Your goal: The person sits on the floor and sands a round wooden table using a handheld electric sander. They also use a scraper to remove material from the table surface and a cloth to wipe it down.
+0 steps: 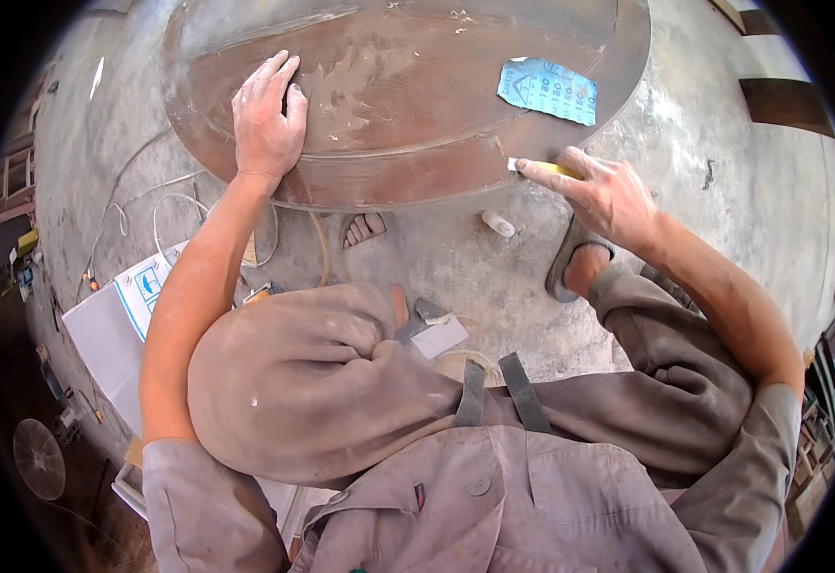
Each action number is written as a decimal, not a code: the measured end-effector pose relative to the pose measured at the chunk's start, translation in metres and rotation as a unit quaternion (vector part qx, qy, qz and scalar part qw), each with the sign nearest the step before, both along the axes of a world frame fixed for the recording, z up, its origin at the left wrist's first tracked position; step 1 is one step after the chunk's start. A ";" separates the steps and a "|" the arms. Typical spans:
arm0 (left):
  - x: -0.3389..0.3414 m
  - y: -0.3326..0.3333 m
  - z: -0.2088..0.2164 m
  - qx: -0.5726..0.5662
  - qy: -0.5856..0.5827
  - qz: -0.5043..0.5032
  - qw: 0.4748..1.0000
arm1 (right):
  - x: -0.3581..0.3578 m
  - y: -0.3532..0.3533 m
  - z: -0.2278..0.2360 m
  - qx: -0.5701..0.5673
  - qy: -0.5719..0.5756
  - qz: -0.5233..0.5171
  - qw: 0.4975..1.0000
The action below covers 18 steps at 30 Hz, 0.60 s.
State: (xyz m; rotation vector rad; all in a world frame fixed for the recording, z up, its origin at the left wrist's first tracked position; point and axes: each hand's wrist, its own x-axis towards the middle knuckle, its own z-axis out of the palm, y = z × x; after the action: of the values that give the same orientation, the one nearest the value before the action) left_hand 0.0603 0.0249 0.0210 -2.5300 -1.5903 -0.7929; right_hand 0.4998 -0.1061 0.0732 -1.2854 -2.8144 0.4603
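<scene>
Shirt front [570, 497]: dusty grey-brown, nearest the camera, with the trousers [293, 382] spread wide at the knees just beyond it.
Left hand [269, 124]: palm down on the left part of the table [379, 181], in from its near edge, fingers stretched forward, thumb apart to the right; it grips nothing.
Right hand [608, 196]: closed on a slim yellow tool [562, 170], at the near edge right of the middle, index finger laid along it.
Yellow tool's line: long axis roughly left to right, white tip [514, 164] pointing left across the table's near border, well apart from the left hand; whether the tip touches the wood, I cannot tell.
Table's lie: straight ahead of the knees, under the left hand and beside the right; brown and rounded, its near edge bows toward the person, and its far edge runs out of view.
Curved line [389, 153]: follows the near edge a little way in, between the hands.
Blue sheet [548, 91]: on the table by its right edge, beyond the right hand and nearer to it than to the left; longer side left to right, right end dipping toward the person.
Floor [494, 315]: below the near edge, a small white object [498, 223]; to the left, a white box [112, 310].
</scene>
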 end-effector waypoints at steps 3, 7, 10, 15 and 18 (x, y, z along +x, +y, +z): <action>-0.003 0.000 0.000 0.001 0.003 0.005 1.000 | -0.004 0.002 -0.003 0.009 0.023 0.000 1.000; -0.001 0.005 0.002 0.013 0.004 0.003 1.000 | -0.004 0.006 -0.004 0.002 -0.009 -0.011 1.000; -0.002 0.004 -0.001 0.007 -0.001 0.000 1.000 | -0.010 0.001 -0.002 0.011 -0.009 -0.020 1.000; -0.006 0.003 -0.004 0.000 -0.007 0.007 1.000 | -0.005 -0.022 0.001 -0.032 0.027 -0.067 0.997; -0.004 0.004 -0.005 0.001 -0.005 0.013 1.000 | -0.008 -0.040 0.011 -0.058 0.079 -0.104 0.990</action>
State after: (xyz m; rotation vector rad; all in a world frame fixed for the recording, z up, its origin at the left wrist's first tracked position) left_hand 0.0563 0.0286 0.0163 -2.5011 -1.6215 -0.8060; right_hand 0.4915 -0.1462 0.0838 -1.4731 -2.5247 0.6918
